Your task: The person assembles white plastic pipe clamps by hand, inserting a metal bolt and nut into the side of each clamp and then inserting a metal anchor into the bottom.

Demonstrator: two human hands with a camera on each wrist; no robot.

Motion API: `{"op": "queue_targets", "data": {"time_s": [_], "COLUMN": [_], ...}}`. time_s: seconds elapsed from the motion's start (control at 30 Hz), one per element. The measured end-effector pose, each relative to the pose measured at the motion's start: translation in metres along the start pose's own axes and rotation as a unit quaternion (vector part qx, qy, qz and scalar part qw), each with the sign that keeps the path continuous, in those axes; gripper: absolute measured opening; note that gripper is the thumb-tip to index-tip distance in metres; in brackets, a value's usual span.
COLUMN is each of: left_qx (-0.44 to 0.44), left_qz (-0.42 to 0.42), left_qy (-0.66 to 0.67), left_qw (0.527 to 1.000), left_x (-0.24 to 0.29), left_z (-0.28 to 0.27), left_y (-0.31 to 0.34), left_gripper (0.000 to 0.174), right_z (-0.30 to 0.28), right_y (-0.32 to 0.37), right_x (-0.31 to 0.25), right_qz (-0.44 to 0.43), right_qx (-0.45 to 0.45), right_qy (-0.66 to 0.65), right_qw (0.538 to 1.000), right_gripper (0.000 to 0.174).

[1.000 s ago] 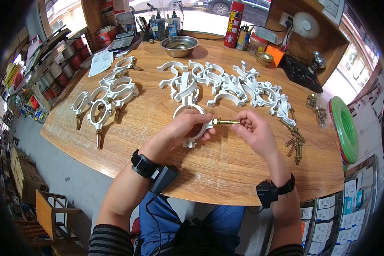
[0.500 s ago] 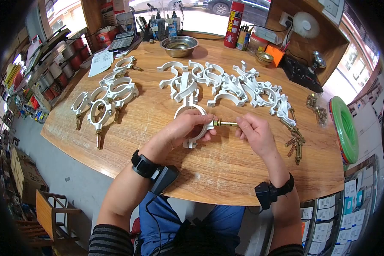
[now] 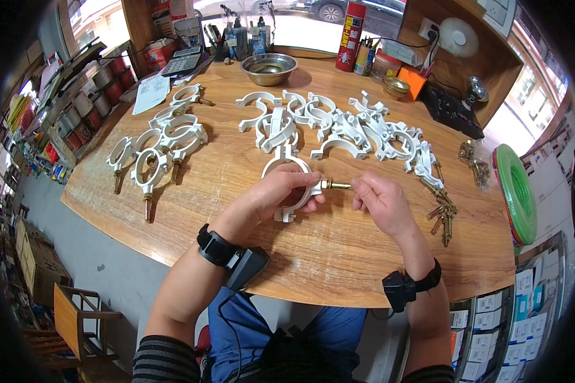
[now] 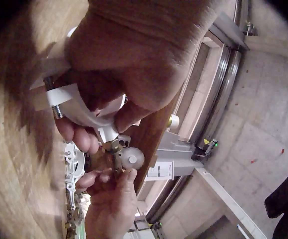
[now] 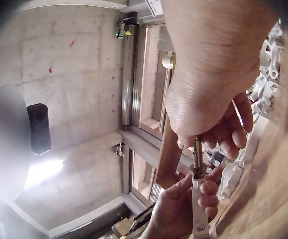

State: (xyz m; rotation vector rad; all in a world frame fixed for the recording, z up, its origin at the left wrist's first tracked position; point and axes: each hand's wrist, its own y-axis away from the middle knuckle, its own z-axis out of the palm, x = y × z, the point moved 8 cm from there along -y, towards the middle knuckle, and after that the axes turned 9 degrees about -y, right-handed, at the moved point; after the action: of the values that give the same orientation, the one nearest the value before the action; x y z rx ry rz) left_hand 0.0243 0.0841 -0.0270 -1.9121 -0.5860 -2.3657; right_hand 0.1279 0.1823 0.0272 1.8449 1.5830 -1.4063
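My left hand (image 3: 281, 190) grips a white pipe clamp (image 4: 76, 104), thumb on top near its nut end and fingers curled beneath. From the clamp's right side sticks a yellowish metal anchor bolt (image 3: 340, 186), with a hex nut (image 4: 113, 146) at its base. The thumb and fingers of my right hand (image 3: 383, 201) pinch the free end of this bolt. In the right wrist view the bolt's shaft (image 5: 197, 158) runs between both hands. A screw (image 4: 54, 104) crosses the clamp's other tabs. Part of the ring is hidden behind my left hand.
Several clamps with bolts (image 3: 148, 167) lie at the left of the wooden table (image 3: 338, 268). Loose white clamp halves (image 3: 338, 148) are heaped beyond my hands, and loose anchor bolts (image 3: 446, 220) lie to the right. Behind stand a metal bowl (image 3: 268, 76) and a red spray can (image 3: 351, 38).
My right fingers have closed round the bolt's end and turned, shifting slightly left along it. My left hand and the clamp have hardly moved.
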Motion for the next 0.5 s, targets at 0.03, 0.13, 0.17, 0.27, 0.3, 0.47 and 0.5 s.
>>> {"op": "queue_targets", "data": {"time_s": [0.03,0.13,0.17,0.27,0.3,0.47,0.5], "left_qx": [0.0,-0.003,-0.004,-0.005,-0.004,-0.005,-0.002], "left_qz": [0.0,0.003,0.004,0.006,0.007,0.002,-0.001], "left_qy": [0.0,-0.003,0.003,0.008,0.006,0.004,0.001], "left_qw": [1.0,1.0,1.0,1.0,1.0,1.0,1.0], "left_x": [0.0,0.0,0.0,0.0,0.0,-0.001,-0.001], "left_z": [0.0,0.0,0.0,0.0,-0.001,0.0,0.0], "left_y": [0.0,0.0,-0.001,-0.001,0.0,-0.001,-0.001], "left_gripper": [0.029,0.029,0.029,0.029,0.029,0.029,0.029], "right_z": [0.0,-0.002,-0.004,-0.005,-0.005,0.001,0.001], "right_y": [0.001,0.0,0.0,0.001,0.001,0.0,0.0], "right_x": [0.003,0.01,0.009,-0.016,-0.016,-0.005,-0.005], "right_qz": [0.018,0.021,0.006,-0.045,-0.045,-0.042,-0.042], "right_qx": [-0.002,0.008,0.02,0.034,0.033,-0.007,-0.008], "right_qy": [-0.009,-0.014,-0.011,0.029,0.029,0.048,0.048], "right_qw": [1.0,1.0,1.0,0.998,0.998,0.998,0.998], "right_gripper": [0.024,0.024,0.024,0.023,0.023,0.02,0.02]}}
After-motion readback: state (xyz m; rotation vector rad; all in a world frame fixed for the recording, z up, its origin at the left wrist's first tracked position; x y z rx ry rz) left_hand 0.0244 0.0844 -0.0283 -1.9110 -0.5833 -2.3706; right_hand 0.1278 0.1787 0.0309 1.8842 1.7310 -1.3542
